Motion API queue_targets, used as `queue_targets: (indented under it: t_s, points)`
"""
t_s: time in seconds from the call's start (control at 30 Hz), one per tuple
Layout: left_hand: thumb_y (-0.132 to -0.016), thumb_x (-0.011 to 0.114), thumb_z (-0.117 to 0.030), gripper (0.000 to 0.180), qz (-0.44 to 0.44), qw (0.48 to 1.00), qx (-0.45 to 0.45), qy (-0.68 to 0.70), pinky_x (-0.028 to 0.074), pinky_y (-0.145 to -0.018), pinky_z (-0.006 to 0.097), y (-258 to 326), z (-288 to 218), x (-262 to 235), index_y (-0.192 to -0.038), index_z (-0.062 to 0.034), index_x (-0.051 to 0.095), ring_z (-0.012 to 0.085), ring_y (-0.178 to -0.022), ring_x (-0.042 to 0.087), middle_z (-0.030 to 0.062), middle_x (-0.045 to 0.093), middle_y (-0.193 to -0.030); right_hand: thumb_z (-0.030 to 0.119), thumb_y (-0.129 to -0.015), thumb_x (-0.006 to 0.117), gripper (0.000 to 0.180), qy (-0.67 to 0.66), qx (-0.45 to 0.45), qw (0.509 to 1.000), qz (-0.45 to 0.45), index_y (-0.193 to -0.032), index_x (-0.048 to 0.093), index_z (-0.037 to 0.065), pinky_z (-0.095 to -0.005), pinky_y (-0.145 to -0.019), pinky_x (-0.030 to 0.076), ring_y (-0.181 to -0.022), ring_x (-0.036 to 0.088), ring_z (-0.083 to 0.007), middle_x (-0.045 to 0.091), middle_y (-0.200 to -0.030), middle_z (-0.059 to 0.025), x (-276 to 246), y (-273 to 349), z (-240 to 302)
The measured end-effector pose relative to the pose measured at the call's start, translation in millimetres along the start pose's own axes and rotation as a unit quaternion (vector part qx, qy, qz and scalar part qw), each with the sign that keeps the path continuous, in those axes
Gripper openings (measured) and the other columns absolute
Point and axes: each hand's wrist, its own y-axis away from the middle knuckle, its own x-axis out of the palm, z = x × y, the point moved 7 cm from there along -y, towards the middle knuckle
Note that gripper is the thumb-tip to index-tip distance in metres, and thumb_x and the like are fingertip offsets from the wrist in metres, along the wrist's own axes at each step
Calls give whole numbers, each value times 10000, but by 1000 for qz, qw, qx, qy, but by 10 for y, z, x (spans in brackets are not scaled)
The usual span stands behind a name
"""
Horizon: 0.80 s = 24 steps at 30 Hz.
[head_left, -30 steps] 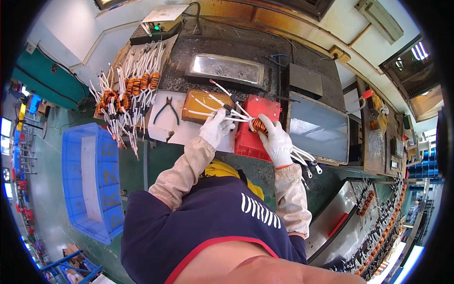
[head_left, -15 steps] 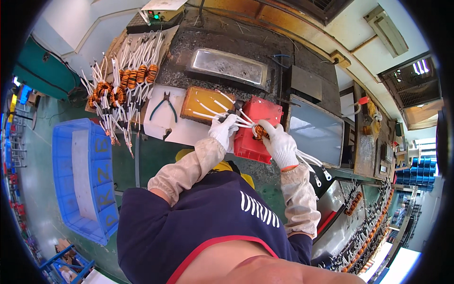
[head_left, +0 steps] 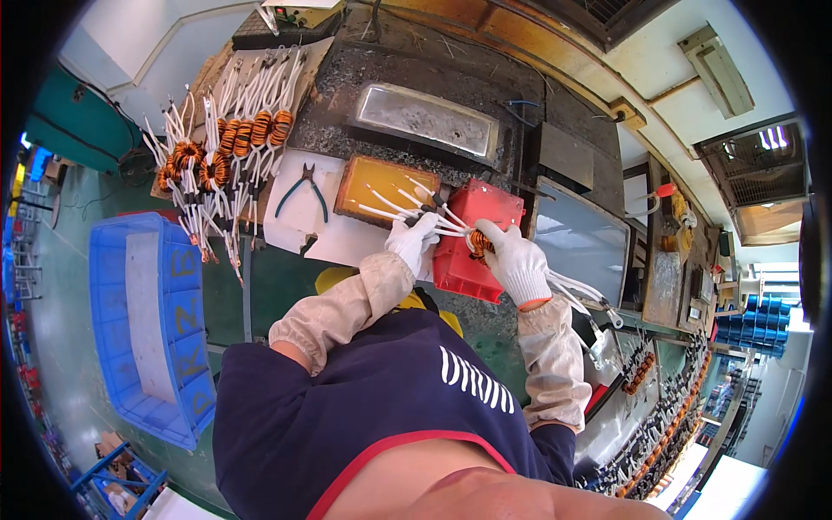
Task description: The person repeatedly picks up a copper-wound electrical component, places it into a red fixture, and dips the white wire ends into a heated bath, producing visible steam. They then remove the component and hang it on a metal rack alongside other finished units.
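Your right hand (head_left: 517, 262) gripped one copper coil (head_left: 477, 243) over the red box (head_left: 472, 236). Your left hand (head_left: 413, 239) pinched its white leads (head_left: 394, 206); count unclear. One pair of pliers (head_left: 302, 186) lay left, beside roughly ten spare coils (head_left: 227, 147) and one blue bin (head_left: 147, 316).

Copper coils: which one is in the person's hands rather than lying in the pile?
The coil gripped by the right hand over the red box; the left hand holds its white leads. The rest lie at upper left.
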Motion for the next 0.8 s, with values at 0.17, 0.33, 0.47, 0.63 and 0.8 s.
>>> queue_targets:
  t_s: [0.17,0.33,0.47,0.63,0.8]
  points:
    - [-901,731,-146,307,3,1000,-13,8,519,-612,225,-52,36,-34,-1105,-97,507,84,-710,592,25,622,-923,209,-847,673,365,9,0,1000,4,-1188,566,287,-457,-539,530,-657,672,-367,612,-867,-166,-16,-34,39]
    - [-900,730,-131,310,-4,999,-34,18,519,-579,227,-22,14,-26,-1108,-97,503,86,-687,590,28,622,-918,217,-854,671,358,12,7,1000,17,-1190,565,284,-463,-552,533,-668,675,-371,615,-877,-167,2,-54,42]
    - [-901,727,-122,309,-1,998,-43,43,524,-583,231,-36,30,-35,-1114,-95,505,91,-683,590,28,622,-912,215,-848,681,418,14,13,999,39,-1239,549,281,-469,-577,538,-700,676,-378,611,-908,-185,9,-56,54]
    - [-898,731,-122,326,2,998,-54,38,527,-597,233,-33,39,-33,-1135,-100,509,98,-691,593,31,624,-935,212,-849,674,363,10,11,1000,14,-1186,562,285,-466,-558,534,-669,675,-371,615,-871,-165,-1,-39,48]
    - [-898,737,-152,341,35,999,-26,15,527,-645,241,-54,18,5,-1149,-102,512,102,-758,611,30,634,-964,212,-836,695,462,-8,41,999,32,-1265,544,292,-472,-620,542,-746,680,-368,604,-922,-160,22,29,-34]
